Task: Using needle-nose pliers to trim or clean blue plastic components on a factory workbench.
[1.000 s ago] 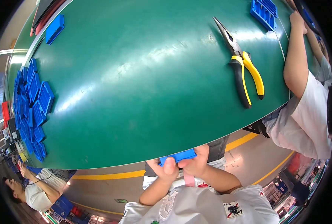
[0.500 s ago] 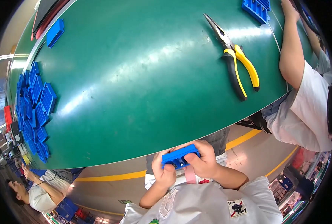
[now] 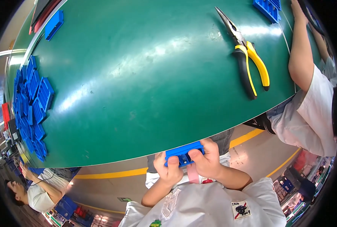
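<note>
A blue plastic case (image 3: 183, 150) with open compartments is held just off the near edge of the green table, in front of my body. My left hand (image 3: 170, 170) closes on its left end, thumb on the near side. On the right end, my right hand (image 3: 207, 160) grips it, thumb pressed across the near face. Small metal bits show inside the compartments; the fingers underneath are mostly hidden. Beyond my right hand, long-nose pliers (image 3: 245, 56) with yellow and black handles lie on the table, jaws partly apart.
A heap of similar blue cases (image 3: 31, 106) covers the left end of the green table (image 3: 127, 98). One lone blue case (image 3: 54, 25) lies farther back, and more blue cases (image 3: 267, 10) sit at the far right. Co-workers sit at right (image 3: 303, 56) and far left (image 3: 43, 191).
The case has tilted slightly in my hands, showing a little more of its compartments. The view has shifted a bit, so the pliers and heap appear displaced. Both hands keep their grip.
</note>
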Demonstrator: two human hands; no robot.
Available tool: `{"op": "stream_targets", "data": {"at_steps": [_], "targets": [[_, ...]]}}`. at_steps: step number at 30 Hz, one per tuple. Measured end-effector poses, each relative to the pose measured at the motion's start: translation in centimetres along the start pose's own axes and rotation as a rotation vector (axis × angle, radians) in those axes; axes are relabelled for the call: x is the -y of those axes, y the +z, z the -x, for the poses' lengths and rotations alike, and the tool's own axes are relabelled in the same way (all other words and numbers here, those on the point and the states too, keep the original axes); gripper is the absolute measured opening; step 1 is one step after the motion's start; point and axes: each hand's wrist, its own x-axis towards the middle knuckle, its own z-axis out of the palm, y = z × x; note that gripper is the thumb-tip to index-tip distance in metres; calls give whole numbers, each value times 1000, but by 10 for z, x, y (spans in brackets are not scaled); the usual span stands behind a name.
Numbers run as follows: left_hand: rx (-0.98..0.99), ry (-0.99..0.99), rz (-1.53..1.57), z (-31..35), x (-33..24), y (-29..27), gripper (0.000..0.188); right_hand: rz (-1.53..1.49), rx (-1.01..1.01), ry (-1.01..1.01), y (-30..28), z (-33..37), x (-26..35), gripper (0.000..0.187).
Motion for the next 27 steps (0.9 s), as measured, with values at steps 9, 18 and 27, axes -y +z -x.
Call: {"op": "stream_targets", "data": {"at_steps": [9, 18, 27], "targets": [[-2, 5, 79, -1, -4, 3, 56, 188, 29, -193, -8, -6, -9, 34], [49, -65, 132, 5, -8, -1, 57, 147, 12, -95, -4, -2, 1, 35], [-13, 126, -22, 10, 12, -2, 51, 74, -8, -12, -3, 9, -6, 39]]}}
